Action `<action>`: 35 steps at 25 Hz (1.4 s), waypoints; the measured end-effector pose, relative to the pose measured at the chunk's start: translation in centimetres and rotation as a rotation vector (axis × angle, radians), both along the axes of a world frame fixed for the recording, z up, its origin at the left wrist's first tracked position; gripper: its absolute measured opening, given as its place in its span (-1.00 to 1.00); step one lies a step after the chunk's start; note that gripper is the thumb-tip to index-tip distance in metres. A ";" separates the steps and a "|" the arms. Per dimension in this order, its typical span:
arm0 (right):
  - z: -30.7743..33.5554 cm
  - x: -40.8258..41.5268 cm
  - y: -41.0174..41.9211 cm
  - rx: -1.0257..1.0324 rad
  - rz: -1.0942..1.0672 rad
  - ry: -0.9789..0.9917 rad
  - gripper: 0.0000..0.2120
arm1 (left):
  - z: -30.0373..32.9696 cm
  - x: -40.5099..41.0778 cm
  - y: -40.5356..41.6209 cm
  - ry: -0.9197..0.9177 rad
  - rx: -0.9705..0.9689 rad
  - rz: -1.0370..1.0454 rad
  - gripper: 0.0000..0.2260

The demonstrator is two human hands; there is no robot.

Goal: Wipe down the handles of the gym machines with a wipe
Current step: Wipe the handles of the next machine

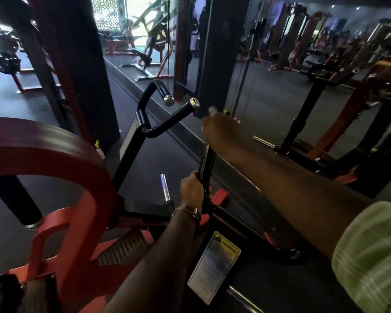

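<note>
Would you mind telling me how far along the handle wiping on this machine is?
Nothing shows as finished. In hand: the left hand grips the near black upright bar, and the right hand, blurred, is at its top with something pale, perhaps the wipe. Left: the two chrome-capped handles beyond show no hand on them.

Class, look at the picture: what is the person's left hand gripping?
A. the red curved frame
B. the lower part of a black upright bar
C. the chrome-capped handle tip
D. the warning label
B: the left hand is curled round the black upright bar low down, near its base.
</note>
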State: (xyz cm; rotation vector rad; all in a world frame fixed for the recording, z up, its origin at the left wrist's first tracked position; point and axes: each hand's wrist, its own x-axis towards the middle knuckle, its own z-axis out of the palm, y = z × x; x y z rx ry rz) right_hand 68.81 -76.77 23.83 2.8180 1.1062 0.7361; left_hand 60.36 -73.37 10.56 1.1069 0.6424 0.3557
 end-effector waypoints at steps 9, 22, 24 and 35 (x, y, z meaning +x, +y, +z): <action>0.6 0.5 0.2 0.055 0.147 0.064 -0.71 | -0.1 0.3 0.1 0.010 0.002 0.009 -0.67; -0.3 5.5 -2.3 0.391 0.235 0.150 -0.89 | -0.8 0.6 0.1 -0.027 0.020 -0.005 -0.62; -0.3 6.5 -2.6 0.437 0.294 0.100 -0.87 | -0.8 0.8 0.2 -0.040 0.010 -0.004 -0.60; 0.8 7.8 -1.4 0.931 0.131 1.339 -0.76 | -0.3 0.6 0.1 -0.024 0.000 0.007 -0.66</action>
